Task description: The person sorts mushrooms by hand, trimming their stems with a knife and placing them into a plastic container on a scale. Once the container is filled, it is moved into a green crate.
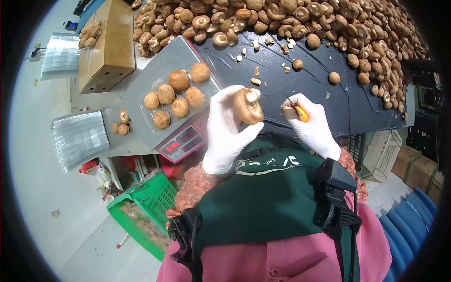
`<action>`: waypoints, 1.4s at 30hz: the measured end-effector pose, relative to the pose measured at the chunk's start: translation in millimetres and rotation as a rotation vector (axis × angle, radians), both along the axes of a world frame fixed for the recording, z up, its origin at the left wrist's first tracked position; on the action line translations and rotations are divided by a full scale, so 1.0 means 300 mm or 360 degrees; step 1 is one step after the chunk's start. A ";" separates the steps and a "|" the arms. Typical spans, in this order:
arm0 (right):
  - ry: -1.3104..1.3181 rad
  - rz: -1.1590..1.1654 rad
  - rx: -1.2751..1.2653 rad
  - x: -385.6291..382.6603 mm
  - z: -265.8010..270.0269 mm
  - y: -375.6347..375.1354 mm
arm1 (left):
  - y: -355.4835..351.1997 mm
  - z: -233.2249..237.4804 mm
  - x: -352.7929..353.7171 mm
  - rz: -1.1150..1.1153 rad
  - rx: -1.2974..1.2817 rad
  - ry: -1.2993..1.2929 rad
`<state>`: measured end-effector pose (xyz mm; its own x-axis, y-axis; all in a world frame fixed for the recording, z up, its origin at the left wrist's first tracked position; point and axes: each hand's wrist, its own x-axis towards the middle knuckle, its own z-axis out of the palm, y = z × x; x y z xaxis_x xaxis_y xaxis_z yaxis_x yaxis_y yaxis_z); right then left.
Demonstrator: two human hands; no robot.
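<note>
A brown mushroom is held in my gloved left hand, its cut stem and underside showing, between thumb and fingers. My gloved right hand is closed around a small orange-handled cutter, to the right of the mushroom. On the scale's plate, left of my left hand, lies a clear plastic tray with several mushrooms in it. The scale's red display is lit beneath the tray. Small stem pieces lie on the dark table surface beyond my hands.
A large heap of mushrooms spans the far side. At the left are a cardboard box, stacked clear trays and a few small mushrooms. A green crate stands low at the left, blue stacked items at lower right.
</note>
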<state>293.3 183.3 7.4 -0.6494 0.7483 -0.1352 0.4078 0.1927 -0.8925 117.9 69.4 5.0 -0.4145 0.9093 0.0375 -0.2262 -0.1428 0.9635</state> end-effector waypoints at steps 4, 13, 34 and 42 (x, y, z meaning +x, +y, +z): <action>0.0051 0.0154 0.0061 -0.036 0.047 -0.021 | -0.008 -0.054 0.003 0.0190 0.0158 0.0333; -0.0128 0.0371 0.0078 -0.056 0.012 -0.053 | -0.018 -0.058 0.004 0.0329 0.0185 0.0930; -0.0324 -0.0072 0.0416 -0.034 -0.095 -0.041 | -0.017 -0.037 0.029 0.0343 0.0341 0.0735; -0.0395 0.0058 0.0247 0.034 -0.158 -0.035 | -0.119 -0.067 -0.110 0.0788 -0.0109 0.0986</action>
